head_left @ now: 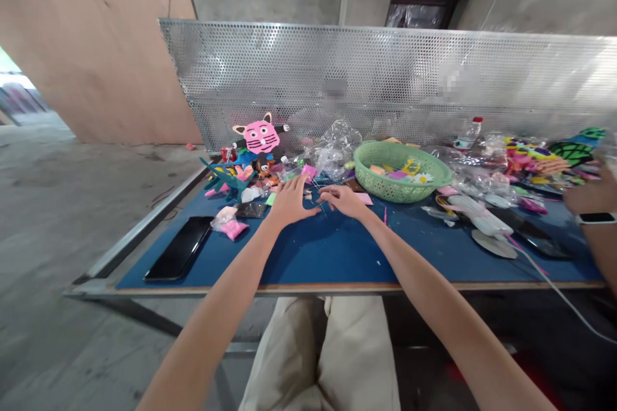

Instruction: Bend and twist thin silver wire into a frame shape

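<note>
My two hands are over the blue tabletop point(332, 257), between its near and far edges. My left hand point(290, 202) is released, its fingers spread and pointing toward the far edge, just beside one pink packet point(308, 172). My right hand point(342, 200) has its fingers curled together at the thin pale strands point(315, 185), which lie between my hands; there is more than one, too fine to count, and I cannot tell whether I am gripping them. One black phone point(178, 249) lies near the near left corner, with one pink bag point(234, 229) just beyond it. Toward the far left corner stands one pink cat face point(261, 135), above one teal figure point(226, 180). One green basket point(402, 189), holding one white daisy point(424, 178) among other pieces, sits toward the far edge, right of my hands. Farther right is one red-capped bottle point(468, 135). At the right, one co-worker's wrist wears one watch point(598, 218).
</note>
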Available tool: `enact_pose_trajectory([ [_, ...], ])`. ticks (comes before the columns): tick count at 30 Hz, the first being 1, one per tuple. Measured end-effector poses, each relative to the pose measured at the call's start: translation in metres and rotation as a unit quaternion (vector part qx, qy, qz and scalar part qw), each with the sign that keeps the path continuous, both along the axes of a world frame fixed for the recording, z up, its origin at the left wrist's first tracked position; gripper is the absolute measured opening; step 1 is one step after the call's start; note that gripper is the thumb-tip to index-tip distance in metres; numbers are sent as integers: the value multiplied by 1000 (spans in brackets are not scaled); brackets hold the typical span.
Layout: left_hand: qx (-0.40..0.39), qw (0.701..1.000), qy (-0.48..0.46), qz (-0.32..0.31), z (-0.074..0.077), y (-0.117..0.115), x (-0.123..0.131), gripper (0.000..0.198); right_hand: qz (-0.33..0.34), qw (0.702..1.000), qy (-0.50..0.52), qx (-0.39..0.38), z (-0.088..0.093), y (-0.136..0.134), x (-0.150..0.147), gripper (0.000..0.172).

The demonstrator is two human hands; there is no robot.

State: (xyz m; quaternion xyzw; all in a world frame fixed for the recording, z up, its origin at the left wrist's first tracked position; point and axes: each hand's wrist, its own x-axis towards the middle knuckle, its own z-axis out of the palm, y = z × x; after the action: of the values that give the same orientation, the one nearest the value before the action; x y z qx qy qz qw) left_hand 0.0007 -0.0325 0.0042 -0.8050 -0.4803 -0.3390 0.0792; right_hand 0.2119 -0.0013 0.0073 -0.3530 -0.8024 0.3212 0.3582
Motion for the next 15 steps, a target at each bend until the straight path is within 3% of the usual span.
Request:
enact_pose_trajectory([
  [7, -20, 996, -63, -58, -1, 3, 3, 57, 26, 999, 31, -14, -1, -3, -4, 44],
  [15, -29, 985, -119, -124, 8, -2, -14, 64, 28, 998, 42, -31, -5, 2, -1, 44],
])
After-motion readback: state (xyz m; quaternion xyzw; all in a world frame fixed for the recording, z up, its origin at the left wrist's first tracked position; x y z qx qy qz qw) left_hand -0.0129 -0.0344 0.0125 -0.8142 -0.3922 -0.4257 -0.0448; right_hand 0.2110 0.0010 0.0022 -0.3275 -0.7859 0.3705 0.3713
